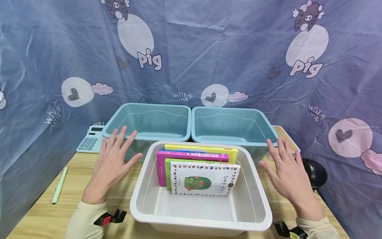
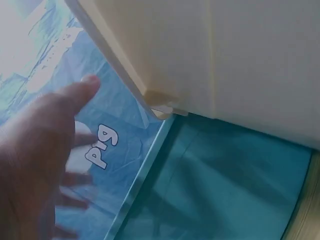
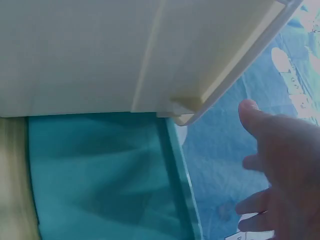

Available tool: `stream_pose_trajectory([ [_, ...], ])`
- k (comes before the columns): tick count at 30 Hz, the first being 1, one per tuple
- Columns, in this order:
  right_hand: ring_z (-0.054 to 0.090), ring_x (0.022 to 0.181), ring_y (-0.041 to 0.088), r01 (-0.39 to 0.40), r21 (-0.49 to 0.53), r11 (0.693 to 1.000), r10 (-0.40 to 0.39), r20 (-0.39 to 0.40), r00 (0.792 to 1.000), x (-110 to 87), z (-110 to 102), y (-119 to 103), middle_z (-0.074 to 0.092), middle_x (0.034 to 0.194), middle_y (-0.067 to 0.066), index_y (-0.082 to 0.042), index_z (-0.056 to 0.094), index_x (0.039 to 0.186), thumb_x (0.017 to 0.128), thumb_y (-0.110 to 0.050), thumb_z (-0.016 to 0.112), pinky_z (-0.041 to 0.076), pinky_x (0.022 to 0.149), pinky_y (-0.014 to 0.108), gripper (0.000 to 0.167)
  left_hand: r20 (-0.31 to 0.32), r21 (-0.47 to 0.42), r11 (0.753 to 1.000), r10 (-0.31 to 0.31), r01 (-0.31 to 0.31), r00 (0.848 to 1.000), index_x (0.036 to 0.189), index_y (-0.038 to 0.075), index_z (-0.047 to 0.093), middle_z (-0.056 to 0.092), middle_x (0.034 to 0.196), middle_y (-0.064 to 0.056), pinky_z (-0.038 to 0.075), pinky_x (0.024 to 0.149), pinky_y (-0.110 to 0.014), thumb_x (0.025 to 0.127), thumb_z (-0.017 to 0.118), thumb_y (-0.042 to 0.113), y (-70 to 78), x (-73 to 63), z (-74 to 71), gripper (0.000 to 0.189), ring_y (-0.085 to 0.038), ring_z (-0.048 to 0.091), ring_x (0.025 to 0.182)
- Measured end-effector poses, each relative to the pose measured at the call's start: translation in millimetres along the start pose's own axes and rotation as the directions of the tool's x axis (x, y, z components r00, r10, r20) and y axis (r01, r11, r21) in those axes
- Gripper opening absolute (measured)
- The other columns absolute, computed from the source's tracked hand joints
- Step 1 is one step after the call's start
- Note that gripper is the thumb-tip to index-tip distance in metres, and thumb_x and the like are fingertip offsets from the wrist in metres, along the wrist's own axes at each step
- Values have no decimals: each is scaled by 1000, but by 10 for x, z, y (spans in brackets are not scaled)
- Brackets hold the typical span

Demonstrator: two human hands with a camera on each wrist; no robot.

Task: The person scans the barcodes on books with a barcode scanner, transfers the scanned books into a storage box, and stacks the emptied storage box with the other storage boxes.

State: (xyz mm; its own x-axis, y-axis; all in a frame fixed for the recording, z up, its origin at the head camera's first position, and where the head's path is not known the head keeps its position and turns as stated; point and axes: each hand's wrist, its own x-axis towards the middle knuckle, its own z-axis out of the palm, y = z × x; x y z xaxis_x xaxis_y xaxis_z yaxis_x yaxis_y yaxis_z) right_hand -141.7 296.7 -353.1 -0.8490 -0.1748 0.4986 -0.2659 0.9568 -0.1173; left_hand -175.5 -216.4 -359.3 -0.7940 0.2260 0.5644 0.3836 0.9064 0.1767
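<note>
A white bin (image 1: 200, 217) stands on the table between my two hands, with several thin books leaning at its back wall. The front one is a white picture book (image 1: 206, 179) with a green drawing; magenta (image 1: 161, 169) and yellow books (image 1: 232, 152) show behind it. My left hand (image 1: 111, 162) is spread with straight fingers left of the bin, its fingertips over the left blue bin's front edge. To the right, my right hand (image 1: 287, 172) is spread likewise, fingertips near the right blue bin's corner. Both wrist views show straight fingers beside the white bin's outer wall, holding nothing.
Two blue bins, left (image 1: 146, 135) and right (image 1: 232, 142), stand side by side at the back against a patterned cloth (image 1: 191, 66). A calculator (image 1: 90, 141) and a light green pen (image 1: 60, 186) lie at left. A black rounded object (image 1: 316, 172) and a wood-coloured tray (image 1: 285, 136) are at right.
</note>
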Motion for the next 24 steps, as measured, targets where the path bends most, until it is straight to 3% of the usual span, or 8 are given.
stream_pose_trajectory([
  [2, 42, 140, 48, 53, 17, 998, -50, -154, 987, 10, -17, -34, 46, 148, 31, -12, 39, 155, 102, -59, 44, 33, 112, 64, 71, -99, -85, 993, 72, -81, 992, 149, 14, 49, 46, 154, -19, 34, 112, -63, 97, 58, 52, 6, 10, 11, 64, -43, 42, 140],
  [4, 62, 116, 45, 121, 21, 992, -107, -331, 937, 27, -36, -76, 64, 127, 27, -9, 58, 141, 100, -62, 46, 50, 87, 59, 68, -195, -164, 972, 139, -171, 971, 138, 8, 59, 59, 141, -18, 43, 105, -54, 95, 65, 38, 13, 19, 22, 53, -40, 54, 128],
  [7, 71, 80, 31, 208, 28, 978, -167, -500, 850, 46, -85, -145, 75, 95, 16, -6, 73, 118, 99, -60, 49, 51, 60, 43, 62, -245, -230, 945, 175, -233, 954, 128, 3, 65, 68, 125, -15, 47, 98, -45, 87, 74, 19, 34, 26, 28, 44, -34, 62, 116],
  [9, 68, 73, 18, 263, 75, 962, -184, -534, 825, 48, -133, -196, 75, 86, 10, -5, 76, 108, 99, -56, 54, 47, 54, 29, 56, -206, -259, 941, 165, -217, 964, 126, 4, 66, 69, 123, -12, 48, 96, -44, 83, 77, 13, 51, 22, 29, 45, -30, 62, 115],
  [12, 63, 77, 2, 346, 194, 918, -202, -522, 829, 41, -194, -278, 74, 83, 8, -4, 77, 103, 98, -51, 58, 43, 59, 9, 51, -92, -294, 945, 123, -145, 988, 130, 7, 64, 67, 127, -11, 50, 97, -50, 83, 79, 13, 78, 7, 29, 50, -30, 60, 118],
  [16, 64, 88, -2, 410, 327, 852, -255, -426, 868, 57, -239, -414, 75, 92, 8, -3, 76, 108, 96, -45, 65, 46, 76, 4, 44, 54, -327, 943, 81, -59, 995, 138, 11, 59, 63, 134, -11, 48, 101, -57, 90, 74, 24, 94, -8, 48, 52, -32, 57, 125],
  [20, 66, 84, 7, 403, 317, 859, -325, -271, 906, 90, -217, -543, 74, 102, 2, -9, 74, 116, 93, -39, 71, 50, 75, 13, 38, 140, -355, 935, 77, -22, 987, 141, 14, 56, 61, 138, -10, 47, 103, -59, 92, 72, 30, 93, -13, 77, 54, -33, 56, 129],
  [24, 68, 81, 13, 410, 236, 881, -378, -169, 910, 122, -134, -646, 72, 105, 0, -12, 72, 120, 84, -27, 80, 55, 69, 31, 40, 160, -382, 924, 91, -24, 983, 141, 14, 57, 63, 137, -9, 48, 102, -60, 92, 72, 29, 83, -17, 122, 53, -33, 58, 128],
])
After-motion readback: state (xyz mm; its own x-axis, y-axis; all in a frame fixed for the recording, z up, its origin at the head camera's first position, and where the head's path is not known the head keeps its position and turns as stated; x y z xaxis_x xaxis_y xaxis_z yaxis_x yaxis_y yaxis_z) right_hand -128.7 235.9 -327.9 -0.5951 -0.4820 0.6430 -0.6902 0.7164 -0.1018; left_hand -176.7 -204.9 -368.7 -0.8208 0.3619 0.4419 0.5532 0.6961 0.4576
